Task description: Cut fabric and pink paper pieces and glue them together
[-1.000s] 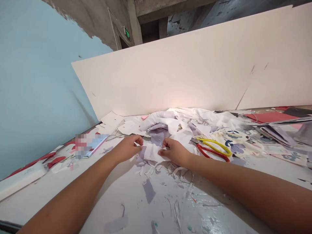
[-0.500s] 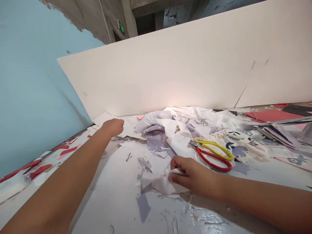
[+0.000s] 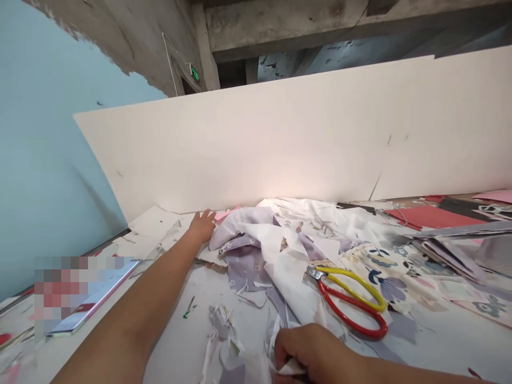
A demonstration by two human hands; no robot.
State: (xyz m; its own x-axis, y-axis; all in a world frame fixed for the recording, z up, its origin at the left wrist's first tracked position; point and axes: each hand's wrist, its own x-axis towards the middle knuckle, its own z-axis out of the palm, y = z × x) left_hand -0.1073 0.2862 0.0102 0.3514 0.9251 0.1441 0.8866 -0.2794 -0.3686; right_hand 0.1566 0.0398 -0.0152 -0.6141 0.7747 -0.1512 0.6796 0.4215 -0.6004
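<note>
My left hand [image 3: 203, 226] reaches to the back of the table, fingers apart, beside a small pink paper [image 3: 227, 214] and the left end of a heap of white cloth [image 3: 276, 240]. Its fingers hold nothing that I can see. Low in the view, my right hand [image 3: 314, 349] is closed on a white cloth scrap [image 3: 258, 368], partly cut off by the bottom edge. Lavender floral cloth [image 3: 246, 266] lies between the hands. Right of it rest scissors [image 3: 350, 298] with one yellow and one red handle, lying on the cloth.
A white board [image 3: 280, 144] stands behind the table along a blue wall [image 3: 36, 160]. Cream cloth with blue flowers [image 3: 384, 277], red sheets [image 3: 436, 217] and folded pieces lie to the right. At left is a flat screen device [image 3: 96, 304], partly blurred out. Thin offcuts [image 3: 220, 325] litter the middle.
The view has shifted, and the flat device now shows at left. My left hand has gone from curled to fingers spread, farther right by the cloth heap. My right hand is lower, still gripping white cloth.
</note>
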